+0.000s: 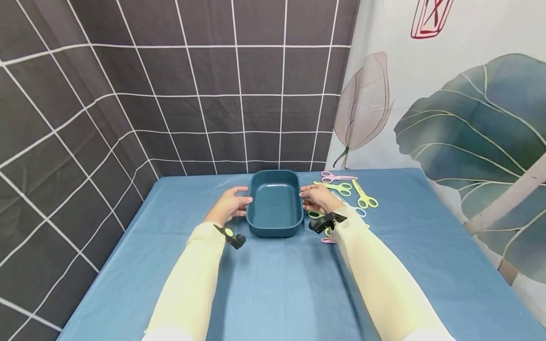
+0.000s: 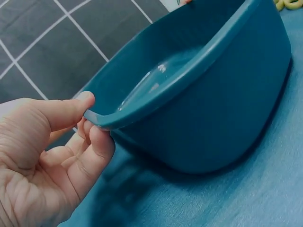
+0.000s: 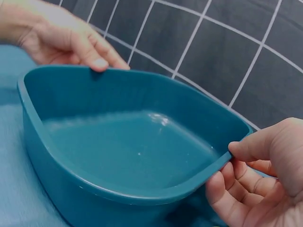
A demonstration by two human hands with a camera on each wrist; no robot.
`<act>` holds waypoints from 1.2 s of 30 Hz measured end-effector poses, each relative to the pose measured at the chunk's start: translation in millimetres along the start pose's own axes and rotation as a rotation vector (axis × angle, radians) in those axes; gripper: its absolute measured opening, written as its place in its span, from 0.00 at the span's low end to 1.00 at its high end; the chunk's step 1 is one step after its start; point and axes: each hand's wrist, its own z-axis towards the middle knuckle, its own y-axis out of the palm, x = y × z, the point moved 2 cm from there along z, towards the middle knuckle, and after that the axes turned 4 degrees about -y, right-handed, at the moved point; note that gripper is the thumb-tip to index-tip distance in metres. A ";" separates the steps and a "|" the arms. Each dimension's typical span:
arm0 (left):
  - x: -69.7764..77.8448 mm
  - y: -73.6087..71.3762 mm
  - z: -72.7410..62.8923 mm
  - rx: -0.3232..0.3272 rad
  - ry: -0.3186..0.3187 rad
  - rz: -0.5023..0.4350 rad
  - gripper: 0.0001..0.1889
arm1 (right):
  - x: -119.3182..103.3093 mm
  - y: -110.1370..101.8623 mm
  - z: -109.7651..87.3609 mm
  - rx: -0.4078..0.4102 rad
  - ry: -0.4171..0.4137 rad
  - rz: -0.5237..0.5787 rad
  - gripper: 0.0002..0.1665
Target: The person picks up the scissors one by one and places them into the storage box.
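Observation:
A teal rectangular basin [image 1: 275,230] with rounded corners stands on the blue cloth, with nothing inside it. My left hand [image 1: 231,205] pinches its left rim, thumb over the edge and fingers below, as the left wrist view shows with the hand [image 2: 57,151] close up. On the opposite side my right hand [image 1: 321,198] pinches the right rim; in the right wrist view that hand's [image 3: 265,175] thumb lies on the rim and its fingers curl under it. Several scissors lie right beside and partly beneath the right hand, among them a yellow-green pair [image 1: 363,195].
Pink scissors [image 1: 337,177] lie near the table's back edge, and more scissors are partly hidden by the right forearm. Blue cloth [image 1: 273,289] covers the table. A dark curtain with white grid lines [image 1: 213,113] hangs behind and left, a leaf-patterned one [image 1: 469,128] at right.

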 end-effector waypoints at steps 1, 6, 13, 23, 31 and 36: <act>-1.7 0.2 -0.3 0.001 0.005 -0.004 0.31 | 1.4 -0.2 0.6 0.003 -0.004 0.005 0.27; -15.6 6.9 -1.9 0.019 0.047 -0.103 0.28 | 14.8 0.3 4.4 0.037 -0.077 0.082 0.26; -33.0 24.5 -4.5 0.209 0.262 -0.236 0.24 | 20.4 -3.0 -1.3 0.111 -0.299 0.053 0.31; -47.7 34.9 -6.9 0.187 0.529 -0.355 0.26 | 28.0 -79.3 -31.9 0.421 -0.630 -0.095 0.19; -53.1 33.4 -13.3 0.043 0.578 -0.339 0.34 | 50.8 -139.5 -42.1 0.712 -0.755 -0.276 0.17; -50.1 36.6 -14.1 0.045 0.568 -0.307 0.36 | 63.3 -159.0 -41.0 0.777 -0.674 -0.319 0.22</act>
